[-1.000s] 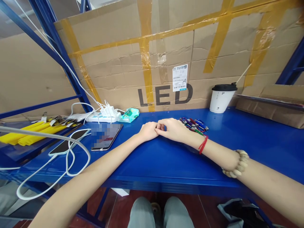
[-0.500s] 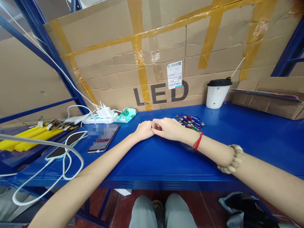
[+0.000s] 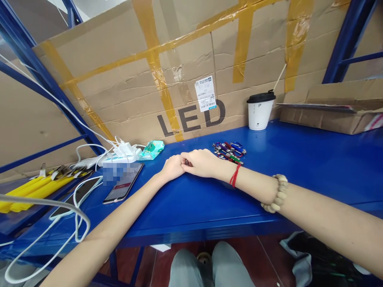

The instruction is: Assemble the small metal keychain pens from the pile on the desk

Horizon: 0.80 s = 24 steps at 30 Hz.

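Bright, even, diffuse lighting from overhead. Soft sheen on blue tabletop (image 3: pixel 314 159) right of the right hand (image 3: pixel 201 162); faint shadows under both forearms. Sharp focus throughout. Pronounced wide-angle bending of frame edges. Pixelated patch on phone screen (image 3: pixel 122 181) left of the left hand (image 3: pixel 172 167).

Small item pinched betw. left hand (image 3: pixel 172 167) and right hand (image 3: pixel 201 162): mostly hidden, type unclear. Black smartphone (image 3: pixel 122 185): upper screen blurred. Yellow plastic strips (image 3: pixel 36 190): cut off at left edge. White cable loop (image 3: pixel 44 227): runs off bottom-left. Small print on white barcode label (image 3: pixel 205 93): too small to read.
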Tool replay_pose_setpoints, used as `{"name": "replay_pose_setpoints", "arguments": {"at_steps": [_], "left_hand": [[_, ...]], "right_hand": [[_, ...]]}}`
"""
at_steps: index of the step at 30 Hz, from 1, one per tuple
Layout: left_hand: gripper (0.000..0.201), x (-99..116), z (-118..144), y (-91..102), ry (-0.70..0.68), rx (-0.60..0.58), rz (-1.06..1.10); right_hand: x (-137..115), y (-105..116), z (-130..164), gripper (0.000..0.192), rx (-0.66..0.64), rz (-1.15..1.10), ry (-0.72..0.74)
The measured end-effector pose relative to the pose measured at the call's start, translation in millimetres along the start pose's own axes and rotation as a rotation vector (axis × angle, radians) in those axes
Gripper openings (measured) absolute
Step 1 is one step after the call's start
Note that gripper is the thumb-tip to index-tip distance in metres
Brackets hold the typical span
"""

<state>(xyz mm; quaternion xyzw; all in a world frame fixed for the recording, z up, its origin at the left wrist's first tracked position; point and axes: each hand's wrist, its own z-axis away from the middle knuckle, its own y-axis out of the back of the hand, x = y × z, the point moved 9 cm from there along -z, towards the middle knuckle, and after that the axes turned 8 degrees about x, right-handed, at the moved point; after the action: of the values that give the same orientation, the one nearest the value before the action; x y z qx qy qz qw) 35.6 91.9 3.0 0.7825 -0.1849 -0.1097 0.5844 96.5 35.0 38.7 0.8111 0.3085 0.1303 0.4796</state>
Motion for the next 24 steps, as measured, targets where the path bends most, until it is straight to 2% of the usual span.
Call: {"name": "replay_pose_setpoints", "arguments": {"at_steps": [24], "left_hand": [[0.024,3.8,2.8,2.2,-0.025,-0.008,0.03]], "right_hand": [[2.1,-2.1,-1.8,0.016,-0.048,-0.062,-0.049]]}}
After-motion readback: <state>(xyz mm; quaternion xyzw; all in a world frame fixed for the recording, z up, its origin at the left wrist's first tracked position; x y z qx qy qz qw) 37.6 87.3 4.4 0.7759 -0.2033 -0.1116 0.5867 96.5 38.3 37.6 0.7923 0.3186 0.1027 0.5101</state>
